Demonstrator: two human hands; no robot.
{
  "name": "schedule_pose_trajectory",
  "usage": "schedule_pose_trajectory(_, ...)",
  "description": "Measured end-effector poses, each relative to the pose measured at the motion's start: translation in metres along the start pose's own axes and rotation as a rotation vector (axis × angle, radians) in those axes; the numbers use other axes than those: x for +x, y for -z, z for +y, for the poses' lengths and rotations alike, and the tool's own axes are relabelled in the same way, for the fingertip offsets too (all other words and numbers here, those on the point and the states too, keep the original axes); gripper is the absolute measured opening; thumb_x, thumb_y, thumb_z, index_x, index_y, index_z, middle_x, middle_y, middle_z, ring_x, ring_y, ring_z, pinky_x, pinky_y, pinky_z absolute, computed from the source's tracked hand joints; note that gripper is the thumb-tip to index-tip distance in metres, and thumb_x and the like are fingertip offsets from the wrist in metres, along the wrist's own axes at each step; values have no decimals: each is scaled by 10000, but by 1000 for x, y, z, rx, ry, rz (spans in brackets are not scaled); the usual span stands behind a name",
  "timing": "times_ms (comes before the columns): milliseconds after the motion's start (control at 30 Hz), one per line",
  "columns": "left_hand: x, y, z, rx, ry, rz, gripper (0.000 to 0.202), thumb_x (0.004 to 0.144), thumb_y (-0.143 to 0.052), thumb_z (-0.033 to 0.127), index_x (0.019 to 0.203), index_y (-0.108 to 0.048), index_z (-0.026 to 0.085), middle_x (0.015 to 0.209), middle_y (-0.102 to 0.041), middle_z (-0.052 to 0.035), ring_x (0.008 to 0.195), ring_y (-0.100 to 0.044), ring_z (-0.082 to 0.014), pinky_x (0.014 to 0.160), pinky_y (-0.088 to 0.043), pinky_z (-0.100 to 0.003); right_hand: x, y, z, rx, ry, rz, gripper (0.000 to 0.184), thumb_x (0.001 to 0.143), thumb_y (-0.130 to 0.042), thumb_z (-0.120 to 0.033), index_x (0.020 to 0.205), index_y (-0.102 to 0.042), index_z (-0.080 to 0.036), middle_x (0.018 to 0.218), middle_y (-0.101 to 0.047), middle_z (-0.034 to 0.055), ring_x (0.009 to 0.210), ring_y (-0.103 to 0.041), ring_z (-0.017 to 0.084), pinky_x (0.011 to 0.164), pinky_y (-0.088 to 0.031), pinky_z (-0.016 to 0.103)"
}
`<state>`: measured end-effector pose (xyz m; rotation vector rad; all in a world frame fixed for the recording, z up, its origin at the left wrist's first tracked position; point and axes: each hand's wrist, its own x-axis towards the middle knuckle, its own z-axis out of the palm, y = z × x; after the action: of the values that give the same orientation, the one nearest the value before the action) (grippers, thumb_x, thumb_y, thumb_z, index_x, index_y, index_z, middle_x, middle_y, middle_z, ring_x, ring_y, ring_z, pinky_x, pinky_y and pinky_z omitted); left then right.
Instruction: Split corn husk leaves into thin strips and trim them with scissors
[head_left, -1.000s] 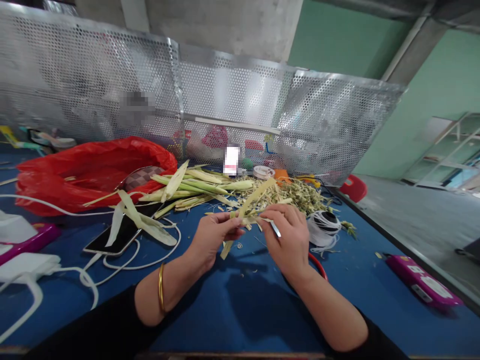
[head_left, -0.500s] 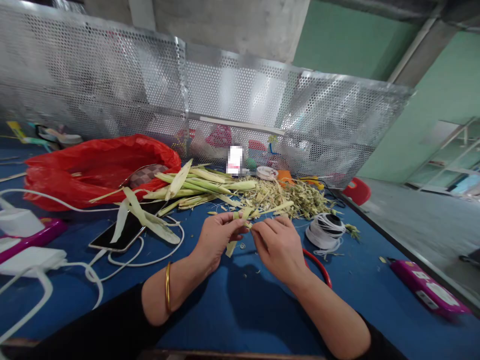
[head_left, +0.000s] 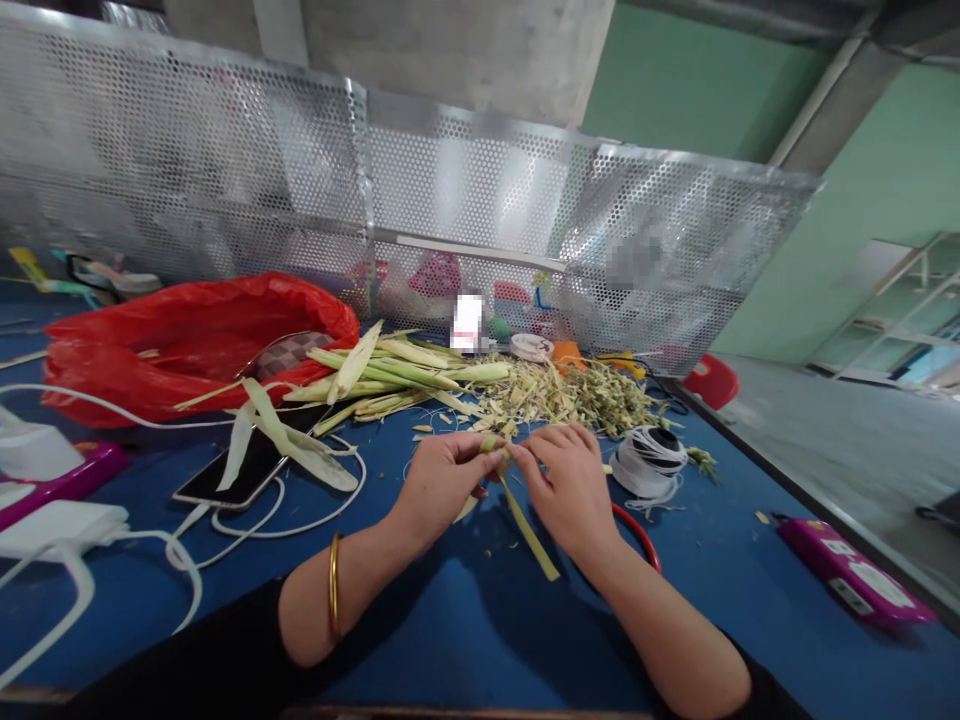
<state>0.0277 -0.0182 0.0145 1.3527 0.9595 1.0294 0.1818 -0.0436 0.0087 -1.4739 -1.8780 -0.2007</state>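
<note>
Over the middle of the blue table, my left hand pinches a small folded piece of pale green corn husk between thumb and fingers. My right hand meets it from the other side, its thumb and fingertips closed on the same husk. A narrow husk strip hangs down toward me between the two hands. The right fingertips are partly hidden behind the hand. Just beyond the hands lies a pile of husk shreds, with longer corn husks to its left.
A red plastic bag stands at the left, near a phone, white cables and chargers. To the right are a spool of white cord and a purple pack. A perforated metal screen borders the back.
The husk strip that pointed up and right past my right hand now hangs down toward me. My right hand has shifted slightly; the left still grips the folded husk.
</note>
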Motion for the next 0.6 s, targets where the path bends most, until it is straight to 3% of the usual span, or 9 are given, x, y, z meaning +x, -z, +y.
schedule_pose_trajectory(133, 1, 1, -1, 69, -36, -86, 204, 705, -670, 334, 761, -738, 150, 626, -654, -14, 558, -565, -117, 492, -445, -192, 2, -7, 4, 419, -278, -188, 275, 860, -529, -359, 664, -637, -200, 667, -644, -1, 676, -563, 165, 759, -404, 323)
schedule_pose_trajectory(233, 2, 1, -4, 69, 9, -69, 214, 694, -678, 340, 765, -711, 140, 581, -639, -12, 498, -553, -108, 463, -426, -191, 2, -9, 6, 579, -407, -146, 257, 796, -582, -374, 630, -603, -179, 623, -593, -13, 627, -514, 145, 627, -388, 258)
schedule_pose_trajectory(333, 2, 0, -4, 74, 61, -85, 215, 678, -683, 320, 776, -703, 130, 577, -642, -17, 517, -577, -121, 435, -405, -183, 1, -10, 6, 530, -382, -40, 234, 783, -582, -336, 612, -548, -179, 602, -535, -26, 615, -479, 133, 616, -374, 244)
schedule_pose_trajectory(467, 1, -2, -2, 71, 88, -136, 188, 666, -682, 297, 728, -698, 121, 524, -611, 1, 459, -528, -95, 403, -358, -172, 0, -11, 3, 380, -256, 10, 195, 809, -539, -289, 643, -525, -188, 662, -562, -5, 647, -504, 144, 631, -371, 249)
schedule_pose_trajectory(600, 3, 2, -2, 38, 86, -44, 180, 677, -672, 294, 699, -696, 117, 478, -564, 19, 408, -445, -60, 386, -307, -160, 2, -5, 5, 187, -216, -152, 206, 870, -501, -351, 736, -555, -205, 640, -585, -4, 584, -502, 151, 562, -330, 259)
